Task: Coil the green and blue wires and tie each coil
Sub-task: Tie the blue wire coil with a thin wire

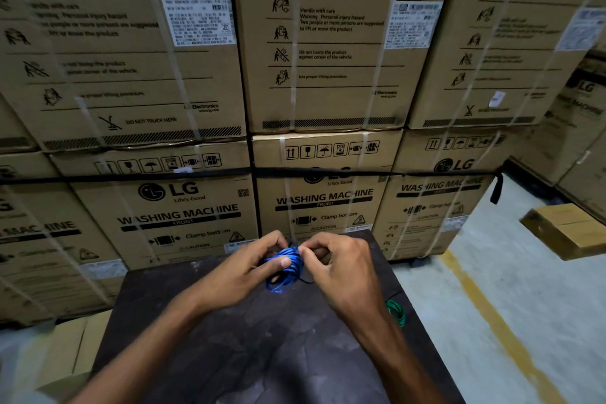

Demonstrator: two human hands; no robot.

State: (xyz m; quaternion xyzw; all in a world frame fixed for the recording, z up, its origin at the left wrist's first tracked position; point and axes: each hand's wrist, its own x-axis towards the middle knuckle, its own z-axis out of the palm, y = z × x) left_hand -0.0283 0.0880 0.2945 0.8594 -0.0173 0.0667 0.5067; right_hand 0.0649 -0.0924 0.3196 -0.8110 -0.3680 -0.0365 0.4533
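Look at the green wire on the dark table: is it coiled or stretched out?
Coiled. The green wire lies in small loops near the table's right edge, beside the right forearm, held by neither hand. Whether it is tied, cannot tell.

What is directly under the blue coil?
Under the blue coil shows the dark table. The left hand and right hand cover the rest.
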